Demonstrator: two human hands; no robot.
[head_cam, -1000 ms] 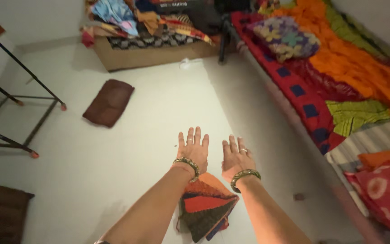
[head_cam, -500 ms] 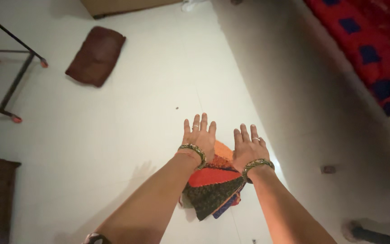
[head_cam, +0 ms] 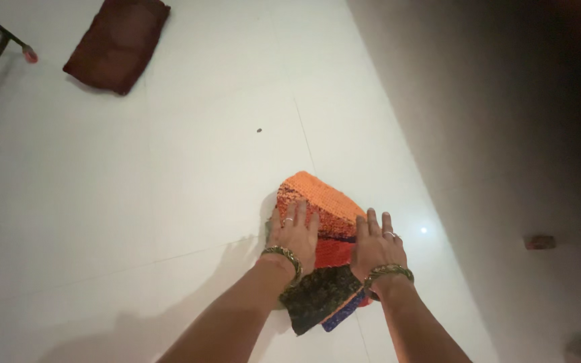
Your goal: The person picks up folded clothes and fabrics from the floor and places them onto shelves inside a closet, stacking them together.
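Head cam, looking straight down at white tiled floor (head_cam: 169, 202).

Obs: folded cloth bundle (head_cam: 321, 222) lies on the floor right in front of you, approx centre-low of frame. Top layer orange knit, w/ a red band under it; a dark patterned corner and a bit of blue stick out at the near end, between your wrists.

L hand (head_cam: 295, 235): flat on the bundle's left part, palm down, fingers straight and close together, ring on one finger, bangle at wrist. Not gripping anything; just pressing or resting on top.

R hand (head_cam: 376, 247): same posture on the right edge of the bundle, fingers extended and slightly spread, ring + bangle. Nothing pinched or held. Both hands side by side, near each other, not touching.

Step in hand (judgement): you look to be setting down / flattening the folded stack, weight going through the palms. Stack seems settled on the floor already.

Next move calls for (judgement): even downward pressure w/ both palms so layers don't slide; near end is the loose one, the dark corner is fanned out past the orange, so that edge needs squaring if the pile is to stay neat.

Surroundings: dark brown cushion (head_cam: 117, 42) far upper left on floor, well apart. Metal frame leg w/ red foot (head_cam: 29, 54) at left edge. Right side of frame in deep shadow; small reddish object (head_cam: 539, 241) there, can't tell what.
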